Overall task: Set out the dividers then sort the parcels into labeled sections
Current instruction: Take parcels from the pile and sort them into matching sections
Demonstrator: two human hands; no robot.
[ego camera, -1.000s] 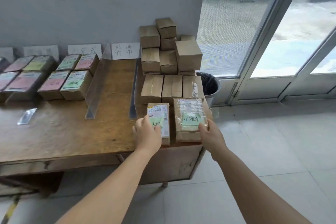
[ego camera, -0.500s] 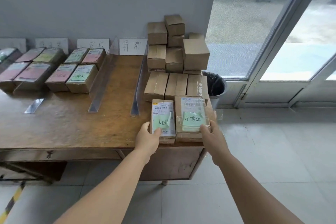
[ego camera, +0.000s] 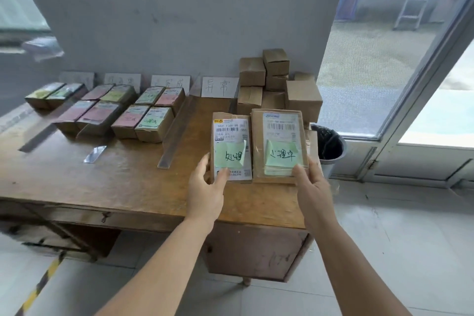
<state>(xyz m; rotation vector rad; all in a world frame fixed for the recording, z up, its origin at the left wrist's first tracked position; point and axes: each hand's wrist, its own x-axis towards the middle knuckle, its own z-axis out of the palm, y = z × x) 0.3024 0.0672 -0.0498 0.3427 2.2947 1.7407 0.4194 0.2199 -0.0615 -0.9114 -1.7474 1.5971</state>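
Note:
My left hand [ego camera: 205, 187] grips a brown parcel [ego camera: 230, 136] with a white shipping label and a green handwritten note, held up above the wooden table [ego camera: 115, 182]. My right hand [ego camera: 311, 184] grips a second, slightly larger brown parcel [ego camera: 278, 133] with a green note under a clear sleeve, right beside the first. A clear divider [ego camera: 174, 133] stands on the table to the left of the parcels. Beyond it lie sorted parcels [ego camera: 143, 118] with pink and green notes, in rows below paper labels [ego camera: 218, 86] on the wall. The second divider is hidden behind the held parcels.
A pile of plain brown boxes [ego camera: 277, 84] stands at the table's back right corner. A dark waste bin [ego camera: 329, 146] sits on the floor off the table's right end. A small clear piece [ego camera: 95, 154] lies on the tabletop. Glass doors are at the right.
Both hands have lifted their parcels off the table's front right corner and raised them. The camera has moved so more of the table's left side shows.

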